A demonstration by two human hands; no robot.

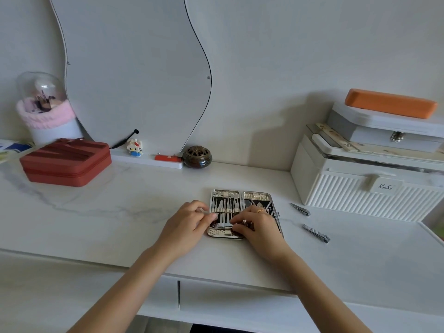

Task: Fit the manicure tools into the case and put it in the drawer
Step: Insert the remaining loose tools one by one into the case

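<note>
A silver manicure case (257,196) lies open flat on the white marble desk, with several metal tools in loops on its black lining. My left hand (189,224) rests at the case's left edge and pinches a thin metal tool (204,211) between thumb and fingers. Over the case's lower middle, my right hand (257,224) presses its fingertips on the tools there. Two nail clippers lie loose to the right of the case, one further back (300,209) and one nearer (316,233). A closed drawer front (240,306) sits under the desk edge.
A white ribbed box (360,195) with a grey box and an orange case on top stands at the right. A red zip case (66,163) sits at the left, with a wavy mirror (134,75), a small figure, a dark round pot (197,156) and a domed jar behind.
</note>
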